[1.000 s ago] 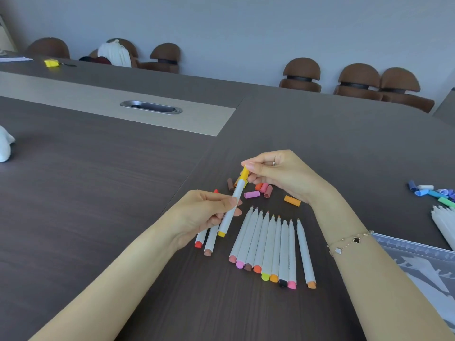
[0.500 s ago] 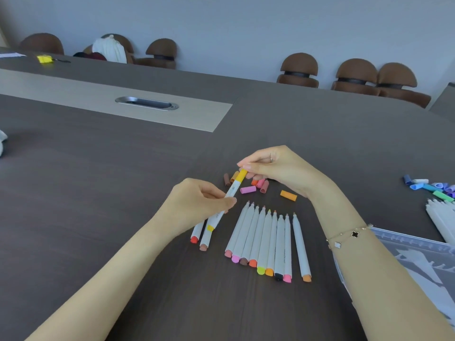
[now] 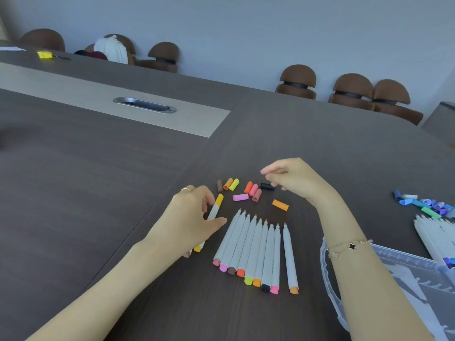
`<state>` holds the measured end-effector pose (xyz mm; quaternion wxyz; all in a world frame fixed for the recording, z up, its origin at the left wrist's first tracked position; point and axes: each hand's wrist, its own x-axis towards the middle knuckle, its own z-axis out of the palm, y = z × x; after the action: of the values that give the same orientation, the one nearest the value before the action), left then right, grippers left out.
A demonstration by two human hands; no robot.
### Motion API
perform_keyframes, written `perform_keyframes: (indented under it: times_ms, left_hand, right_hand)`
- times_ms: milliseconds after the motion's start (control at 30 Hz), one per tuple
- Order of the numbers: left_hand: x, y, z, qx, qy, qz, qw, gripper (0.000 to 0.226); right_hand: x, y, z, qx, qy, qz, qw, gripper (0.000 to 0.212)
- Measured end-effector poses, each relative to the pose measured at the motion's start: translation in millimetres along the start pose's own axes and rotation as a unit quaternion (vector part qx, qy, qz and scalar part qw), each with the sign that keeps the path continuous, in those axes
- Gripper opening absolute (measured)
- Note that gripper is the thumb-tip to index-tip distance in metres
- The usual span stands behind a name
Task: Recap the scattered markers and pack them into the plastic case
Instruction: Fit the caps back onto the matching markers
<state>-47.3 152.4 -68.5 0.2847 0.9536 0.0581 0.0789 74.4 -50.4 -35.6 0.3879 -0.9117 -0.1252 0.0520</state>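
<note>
My left hand point(image 3: 189, 217) lies low on the table, loosely closed over a white marker with a yellow cap point(image 3: 214, 208), beside other capped markers hidden under the palm. A row of several uncapped white markers point(image 3: 256, 249) lies just right of it, tips pointing away. Beyond them are scattered loose caps point(image 3: 240, 197) in pink, orange, yellow, brown and black. Above the black cap point(image 3: 267, 186) hovers my right hand point(image 3: 295, 179), with curled fingers and nothing in them. The clear plastic case point(image 3: 406, 267) lies at the lower right, partly under my right forearm.
A second heap of blue and green caps point(image 3: 423, 204) and a bunch of white markers point(image 3: 435, 232) lie at the right edge. A metal cable slot point(image 3: 144, 105) sits in the table's pale centre strip. Brown chairs point(image 3: 298, 81) line the far side.
My left hand has brought the yellow-capped marker down to the table on the left. My right hand has let go of its cap and moved right over the loose caps.
</note>
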Motion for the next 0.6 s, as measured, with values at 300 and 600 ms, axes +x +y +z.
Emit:
perform_keyframes:
  times_ms: [300, 600]
  left_hand:
    - [-4, 9, 6, 0.068, -0.06, 0.003, 0.996, 0.019]
    - [-9, 14, 2, 0.06, -0.095, -0.03, 0.993, 0.012]
  right_hand:
    - [-1, 2, 11, -0.141, -0.051, 0.013, 0.989, 0.03]
    - [5, 5, 22, -0.128, -0.069, -0.001, 0.989, 0.018]
